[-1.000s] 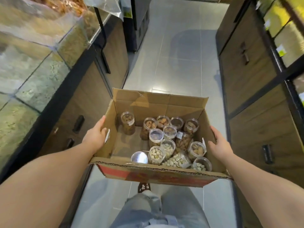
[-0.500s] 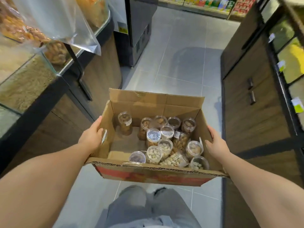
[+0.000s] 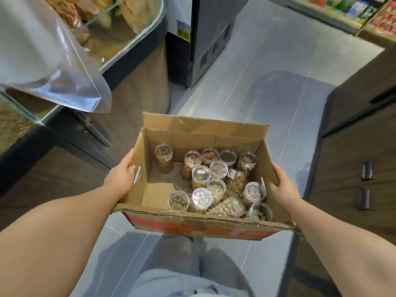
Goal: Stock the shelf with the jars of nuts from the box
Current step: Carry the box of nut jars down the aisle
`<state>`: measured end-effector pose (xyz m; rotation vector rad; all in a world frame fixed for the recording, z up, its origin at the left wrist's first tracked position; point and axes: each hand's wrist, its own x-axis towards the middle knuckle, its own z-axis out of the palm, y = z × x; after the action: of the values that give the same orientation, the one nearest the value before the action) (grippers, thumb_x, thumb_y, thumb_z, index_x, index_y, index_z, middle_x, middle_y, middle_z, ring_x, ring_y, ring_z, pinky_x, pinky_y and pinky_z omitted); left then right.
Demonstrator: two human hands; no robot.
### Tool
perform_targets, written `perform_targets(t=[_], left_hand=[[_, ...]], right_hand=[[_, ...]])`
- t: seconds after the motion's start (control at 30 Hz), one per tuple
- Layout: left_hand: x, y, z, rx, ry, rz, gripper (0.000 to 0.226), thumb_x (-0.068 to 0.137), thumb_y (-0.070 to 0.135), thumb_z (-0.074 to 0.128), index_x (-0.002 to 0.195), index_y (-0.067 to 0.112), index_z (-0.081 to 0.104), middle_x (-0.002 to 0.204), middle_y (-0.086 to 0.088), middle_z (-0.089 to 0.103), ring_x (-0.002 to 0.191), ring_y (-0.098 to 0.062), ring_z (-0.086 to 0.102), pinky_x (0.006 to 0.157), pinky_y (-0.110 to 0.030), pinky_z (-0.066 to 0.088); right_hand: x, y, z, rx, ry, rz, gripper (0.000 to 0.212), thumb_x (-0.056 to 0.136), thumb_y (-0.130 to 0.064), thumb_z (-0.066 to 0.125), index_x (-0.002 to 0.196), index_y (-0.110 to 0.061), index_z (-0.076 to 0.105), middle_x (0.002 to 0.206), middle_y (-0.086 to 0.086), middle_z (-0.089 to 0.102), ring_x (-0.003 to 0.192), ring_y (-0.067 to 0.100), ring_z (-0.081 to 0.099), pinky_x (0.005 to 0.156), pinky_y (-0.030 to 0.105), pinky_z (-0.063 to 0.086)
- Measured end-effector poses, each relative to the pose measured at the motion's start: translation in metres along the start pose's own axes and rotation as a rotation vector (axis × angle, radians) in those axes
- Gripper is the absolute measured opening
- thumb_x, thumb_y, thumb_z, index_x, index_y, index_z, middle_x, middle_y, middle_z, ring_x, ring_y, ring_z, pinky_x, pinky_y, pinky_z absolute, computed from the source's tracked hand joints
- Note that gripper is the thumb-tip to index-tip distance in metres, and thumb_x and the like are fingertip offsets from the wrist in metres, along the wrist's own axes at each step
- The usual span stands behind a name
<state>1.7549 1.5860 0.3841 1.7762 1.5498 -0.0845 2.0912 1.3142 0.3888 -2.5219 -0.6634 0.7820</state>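
Note:
An open cardboard box [image 3: 205,133] with a red printed front is held in front of me above the floor. My left hand [image 3: 121,175] grips its left wall and my right hand [image 3: 282,187] grips its right wall. Inside stand several clear plastic jars of nuts [image 3: 200,175], clustered in the middle and right. One jar [image 3: 164,157] stands alone at the back left. One jar [image 3: 228,205] of pale nuts lies on its side near the front. The left part of the box floor is bare.
A glass-topped display counter [image 3: 132,39] with bulk goods and a clear plastic bag [image 3: 42,61] runs along my left. A dark refrigerator cabinet [image 3: 203,39] stands ahead. Wooden cabinets [image 3: 353,157] with dark handles line the right. Shelves of packaged goods [image 3: 347,9] lie at the far end of the tiled aisle.
I have walked forward along the aisle carrying the box. The counter's end, the refrigerator and the far shelves have come into view. Both hands keep the same grip.

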Motion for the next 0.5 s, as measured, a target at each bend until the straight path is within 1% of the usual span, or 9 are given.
perform_targets(t=[0.07, 0.1, 0.17, 0.2, 0.23, 0.33, 0.43, 0.5], left_hand=[[0.024, 0.017, 0.001, -0.004, -0.004, -0.029, 0.051, 0.103, 0.033, 0.032, 0.148, 0.048, 0.014, 0.135, -0.012, 0.052, 0.108, -0.034, 0.055, 0.090, -0.043, 0.044], [0.035, 0.025, 0.001, -0.013, -0.002, -0.042, 0.051, 0.103, 0.032, 0.031, 0.148, 0.048, 0.013, 0.134, -0.012, 0.053, 0.101, -0.032, 0.055, 0.087, -0.042, 0.044], [0.054, 0.040, 0.002, -0.041, 0.013, -0.083, 0.051, 0.103, 0.032, 0.030, 0.148, 0.047, 0.012, 0.132, -0.011, 0.053, 0.089, -0.022, 0.052, 0.079, -0.038, 0.043], [0.062, 0.046, 0.003, -0.053, 0.022, -0.101, 0.051, 0.103, 0.033, 0.030, 0.148, 0.047, 0.011, 0.132, -0.010, 0.053, 0.088, -0.020, 0.050, 0.079, -0.039, 0.044], [0.070, 0.051, 0.005, -0.066, 0.032, -0.120, 0.050, 0.103, 0.033, 0.030, 0.148, 0.047, 0.012, 0.133, -0.009, 0.053, 0.090, -0.021, 0.051, 0.082, -0.040, 0.045], [0.095, 0.061, 0.016, -0.096, 0.088, -0.193, 0.050, 0.103, 0.035, 0.031, 0.147, 0.048, 0.012, 0.134, -0.008, 0.053, 0.104, -0.030, 0.057, 0.089, -0.046, 0.046], [0.118, 0.063, 0.037, -0.053, 0.167, -0.277, 0.051, 0.103, 0.033, 0.032, 0.148, 0.047, 0.013, 0.133, -0.015, 0.054, 0.112, -0.040, 0.054, 0.092, -0.048, 0.044], [0.132, 0.060, 0.054, -0.078, 0.218, -0.335, 0.052, 0.102, 0.032, 0.033, 0.148, 0.046, 0.014, 0.130, -0.019, 0.055, 0.113, -0.042, 0.052, 0.091, -0.047, 0.042]], right_hand=[[0.039, -0.009, -0.003, -0.035, -0.022, -0.008, 0.062, 0.092, -0.010, 0.049, 0.146, -0.031, 0.028, 0.132, 0.005, 0.057, 0.113, 0.032, 0.056, 0.088, 0.033, 0.041], [0.058, -0.014, -0.005, -0.030, -0.037, -0.004, 0.061, 0.093, -0.012, 0.049, 0.146, -0.032, 0.028, 0.132, 0.005, 0.056, 0.113, 0.032, 0.056, 0.088, 0.033, 0.041], [0.094, -0.024, -0.009, 0.004, -0.061, -0.010, 0.061, 0.093, -0.015, 0.048, 0.145, -0.038, 0.027, 0.132, 0.004, 0.057, 0.114, 0.030, 0.055, 0.093, 0.037, 0.043], [0.112, -0.030, -0.011, 0.016, -0.071, -0.024, 0.061, 0.093, -0.016, 0.048, 0.144, -0.039, 0.027, 0.132, 0.003, 0.057, 0.115, 0.029, 0.055, 0.095, 0.039, 0.044], [0.131, -0.036, -0.012, 0.016, -0.083, -0.034, 0.061, 0.092, -0.015, 0.048, 0.144, -0.040, 0.028, 0.131, 0.004, 0.057, 0.115, 0.029, 0.056, 0.096, 0.040, 0.044], [0.189, -0.058, -0.016, -0.041, -0.118, -0.119, 0.060, 0.093, -0.014, 0.049, 0.145, -0.036, 0.029, 0.133, 0.004, 0.056, 0.117, 0.029, 0.055, 0.093, 0.034, 0.042], [0.248, -0.081, -0.013, -0.139, -0.178, -0.209, 0.062, 0.094, -0.012, 0.049, 0.147, -0.033, 0.026, 0.139, 0.001, 0.051, 0.122, 0.030, 0.051, 0.095, 0.036, 0.040], [0.286, -0.093, -0.005, -0.173, -0.230, -0.254, 0.061, 0.095, -0.016, 0.048, 0.147, -0.036, 0.024, 0.140, 0.000, 0.050, 0.123, 0.029, 0.050, 0.095, 0.036, 0.040]])
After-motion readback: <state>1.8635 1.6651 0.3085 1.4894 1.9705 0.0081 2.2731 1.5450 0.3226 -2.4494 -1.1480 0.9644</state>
